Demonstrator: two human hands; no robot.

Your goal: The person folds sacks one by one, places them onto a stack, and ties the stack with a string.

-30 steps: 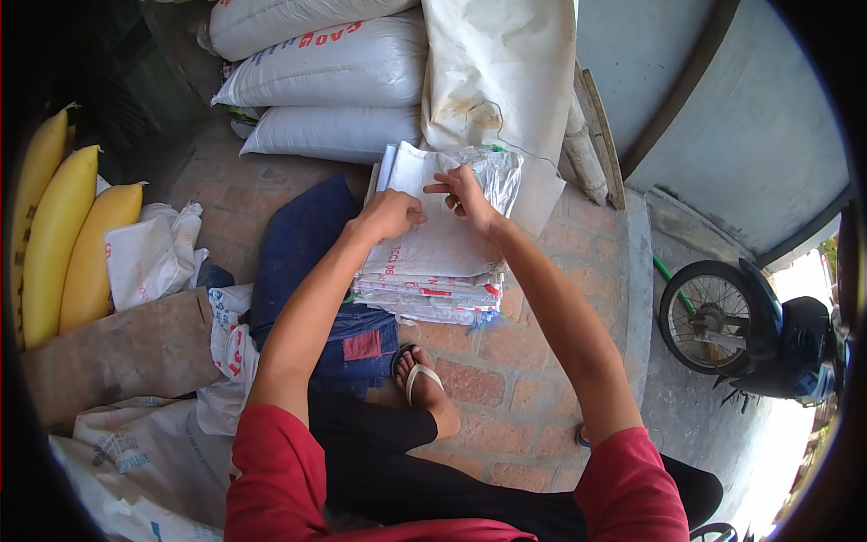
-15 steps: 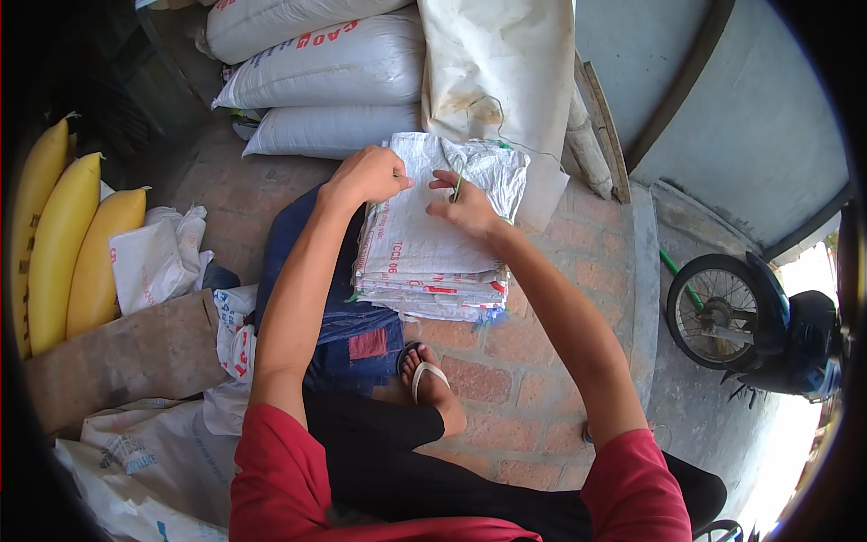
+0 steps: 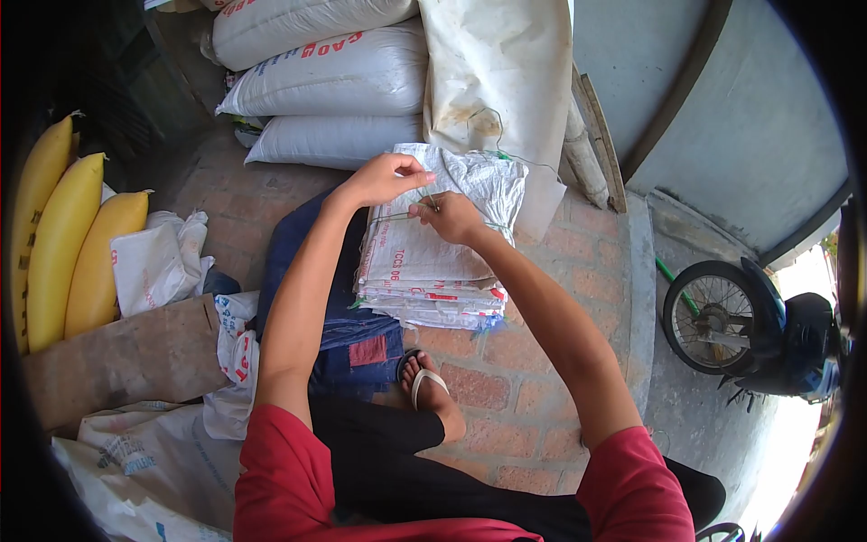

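A thick stack of folded white woven sacks with red print lies in front of me. A thin green string crosses its top sack and runs up to my fingers. My left hand is above the upper left of the stack, thumb and fingers pinched on the string. Close beside it, my right hand is curled with its fingertips closed on the string over the middle of the top sack. The string between the hands is too fine to follow fully.
Full white sacks are piled beyond the stack, next to a hanging beige sheet. Yellow filled bags stand at left behind a wooden board. Blue denim cloth lies beside the stack. A motorbike wheel is at right.
My right hand has moved left and slightly down, and closed its fingers on the string. My left hand has shifted right, so the hands are closer. A string now shows across the top sack.
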